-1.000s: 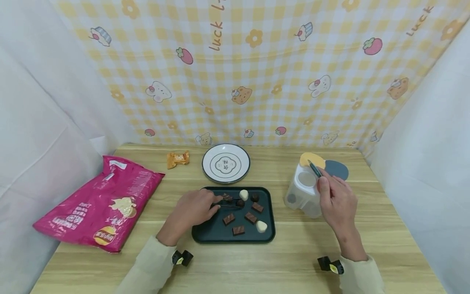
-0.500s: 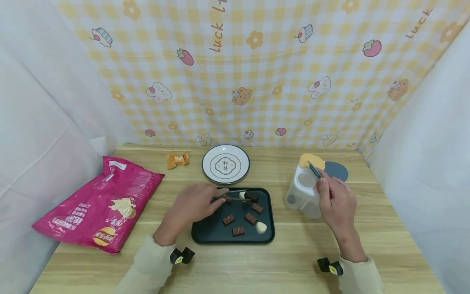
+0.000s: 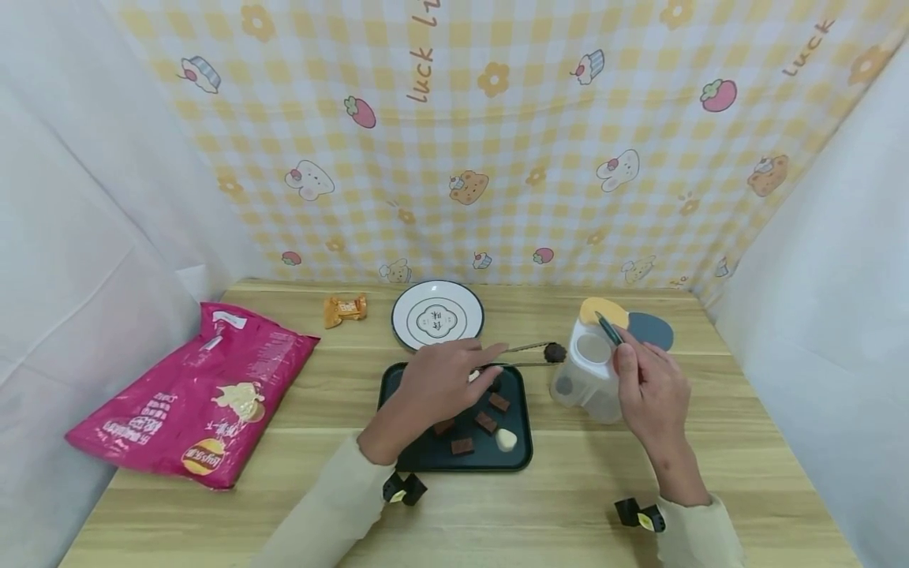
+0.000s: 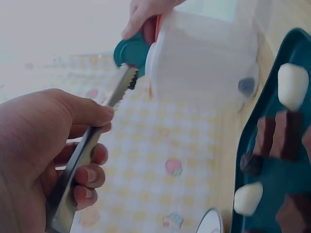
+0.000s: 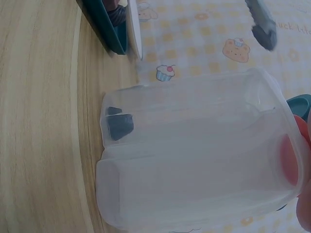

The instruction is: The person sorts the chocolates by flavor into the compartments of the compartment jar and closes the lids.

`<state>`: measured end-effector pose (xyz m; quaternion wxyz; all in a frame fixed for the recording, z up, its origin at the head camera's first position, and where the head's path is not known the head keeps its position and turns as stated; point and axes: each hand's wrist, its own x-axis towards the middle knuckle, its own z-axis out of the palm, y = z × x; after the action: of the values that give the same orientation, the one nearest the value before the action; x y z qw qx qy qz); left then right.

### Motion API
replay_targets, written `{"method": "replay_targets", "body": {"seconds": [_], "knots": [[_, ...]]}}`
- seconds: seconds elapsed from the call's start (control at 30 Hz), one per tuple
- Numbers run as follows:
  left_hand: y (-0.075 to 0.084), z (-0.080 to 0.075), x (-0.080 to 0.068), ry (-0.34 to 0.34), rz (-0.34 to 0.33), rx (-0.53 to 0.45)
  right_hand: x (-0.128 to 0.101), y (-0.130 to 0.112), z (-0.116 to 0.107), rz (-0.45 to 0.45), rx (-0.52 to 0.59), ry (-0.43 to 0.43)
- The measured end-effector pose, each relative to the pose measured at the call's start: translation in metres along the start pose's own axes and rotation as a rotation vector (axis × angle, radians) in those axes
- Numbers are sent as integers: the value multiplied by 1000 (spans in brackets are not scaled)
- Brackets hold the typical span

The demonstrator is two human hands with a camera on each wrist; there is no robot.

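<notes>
Gripping a pair of metal tongs [image 3: 517,355], your left hand [image 3: 440,386] reaches over the far edge of the dark tray [image 3: 401,457], with its fingers [image 4: 90,174] curled round the handles. The tongs' tips are closed on a round dark chocolate [image 3: 555,352], which hangs above the table [image 3: 497,521] just beside the clear plastic container [image 3: 589,379], near its open top. In the left wrist view the serrated tips [image 4: 127,83] lie close against the container's white wall [image 4: 199,58].

Your right hand [image 3: 649,390] holds the container at its far right side, thumb and fingers wrapped on it beside the raised teal flap [image 3: 609,326]. The container's yellow lid [image 3: 600,308] and grey lid [image 3: 652,327] stand open behind it. The right wrist view shows one dark piece [image 5: 119,125] already lying at the bottom of the container.

On the tray you have several brown rectangular chocolates [image 3: 499,402] and a white one [image 3: 506,439]; your left hand hides part of the tray. A white plate [image 3: 436,315] sits just beyond the tray, a small orange wrapped sweet [image 3: 345,308] lies left of the plate, and a large pink crisp bag [image 3: 195,394] lies at the table's left side.
</notes>
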<state>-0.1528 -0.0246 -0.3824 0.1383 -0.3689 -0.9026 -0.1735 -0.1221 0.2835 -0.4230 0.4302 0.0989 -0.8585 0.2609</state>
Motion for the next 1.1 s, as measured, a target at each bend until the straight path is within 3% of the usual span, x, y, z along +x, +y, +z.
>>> {"method": "replay_targets", "body": {"seconds": [0.3,0.47,0.77,1.1], "knots": [[20,14,25,17,-6,30,1,-1,-1,6,4,-22],[27,21,33,-27,-45,42,1,-1,-1,10,7,-24],[31,32,37,14,-34,76,0,0,1,8,-3,-1],[31,31,38,-4,-44,77,0,0,1,4,-11,2]]}}
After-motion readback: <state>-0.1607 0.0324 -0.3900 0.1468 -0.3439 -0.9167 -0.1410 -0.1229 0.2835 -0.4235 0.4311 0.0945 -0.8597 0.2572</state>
